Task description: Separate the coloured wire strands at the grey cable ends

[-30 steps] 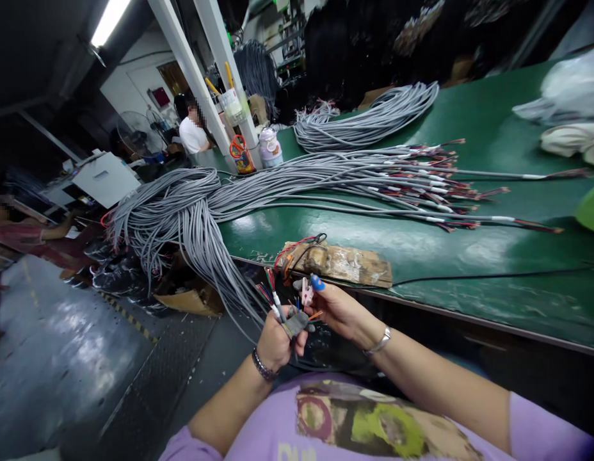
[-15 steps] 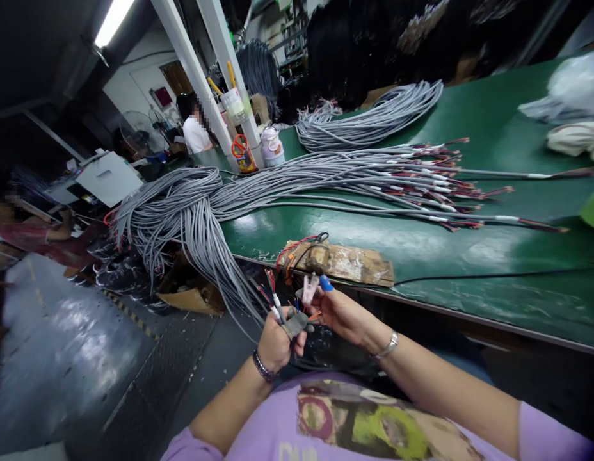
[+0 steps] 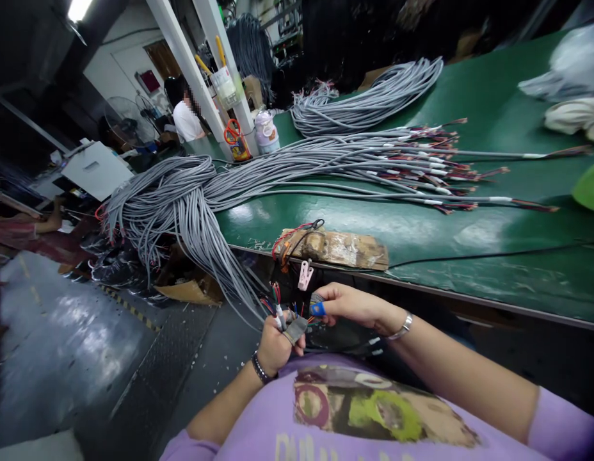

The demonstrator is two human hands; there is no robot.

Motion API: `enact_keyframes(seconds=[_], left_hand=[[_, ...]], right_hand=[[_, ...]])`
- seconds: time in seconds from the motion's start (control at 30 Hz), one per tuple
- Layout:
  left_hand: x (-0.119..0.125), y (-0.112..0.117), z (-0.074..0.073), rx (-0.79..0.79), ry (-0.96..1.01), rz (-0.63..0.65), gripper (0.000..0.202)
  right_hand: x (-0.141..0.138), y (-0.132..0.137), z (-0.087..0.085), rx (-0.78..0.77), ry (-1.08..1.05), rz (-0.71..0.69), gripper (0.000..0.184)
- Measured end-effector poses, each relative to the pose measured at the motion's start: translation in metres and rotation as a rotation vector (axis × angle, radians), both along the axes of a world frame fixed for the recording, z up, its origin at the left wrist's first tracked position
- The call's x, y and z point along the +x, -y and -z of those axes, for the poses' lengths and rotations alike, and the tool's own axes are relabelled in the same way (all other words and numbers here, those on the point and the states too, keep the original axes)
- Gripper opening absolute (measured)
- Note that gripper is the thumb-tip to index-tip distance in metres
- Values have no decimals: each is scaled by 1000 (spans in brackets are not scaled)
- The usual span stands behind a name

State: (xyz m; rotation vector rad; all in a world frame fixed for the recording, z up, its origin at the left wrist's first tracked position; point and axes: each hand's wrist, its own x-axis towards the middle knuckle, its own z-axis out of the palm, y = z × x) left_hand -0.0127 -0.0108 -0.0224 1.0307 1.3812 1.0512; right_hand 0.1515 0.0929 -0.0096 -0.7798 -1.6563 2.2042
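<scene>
My left hand (image 3: 274,342), a grey cover on its thumb, is closed around the ends of several grey cables, whose thin coloured wires (image 3: 276,293) stick up out of the fist. Facing it, my right hand (image 3: 342,308) pinches at the fine orange and red wire tips (image 3: 311,319), with blue tape round the thumb and a grey cover on a finger. Just above hangs a pink clip (image 3: 305,275), touched by neither hand. From the left fist the grey cables (image 3: 215,246) run up to a large bundle on the bench.
The green bench (image 3: 422,246) carries a worn wooden block (image 3: 357,250) at its front edge, a coiled cable bundle (image 3: 369,99), a bottle (image 3: 267,133) and orange-handled scissors (image 3: 233,131). A cardboard box (image 3: 191,288) stands on the floor at left. Other people are farther back.
My right hand has let go of the pink clip, which now hangs from the bench edge. That hand has come down to the wire tips; the left keeps its grip.
</scene>
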Motion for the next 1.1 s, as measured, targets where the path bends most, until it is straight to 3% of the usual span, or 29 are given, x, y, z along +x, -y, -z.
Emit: enact_keyframes(seconds=[0.2, 0.4, 0.5, 0.6, 0.73, 0.9, 1.0, 1.1], left_hand=[[0, 2, -3, -20, 0, 36, 46], [-3, 0, -5, -128, 1, 311, 46], [-3, 0, -2, -128, 36, 228, 44], [-3, 1, 1, -110, 71, 114, 43], [-2, 0, 4, -87, 78, 72, 42], [0, -3, 4, -73, 63, 64, 45], [0, -3, 3, -42, 105, 2, 41], [-3, -3, -1, -3, 172, -30, 38]], right_hand=[[-5, -1, -9, 172, 22, -2, 29], [-17, 8, -5, 274, 16, -28, 29], [-15, 9, 2, 240, -23, 47, 31], [-9, 7, 8, 107, -61, 145, 35], [-3, 8, 8, -47, -52, 132, 34], [-13, 13, 0, -9, -14, 126, 29], [-17, 12, 3, -55, -33, 291, 26], [-16, 5, 7, -238, -129, 493, 27]])
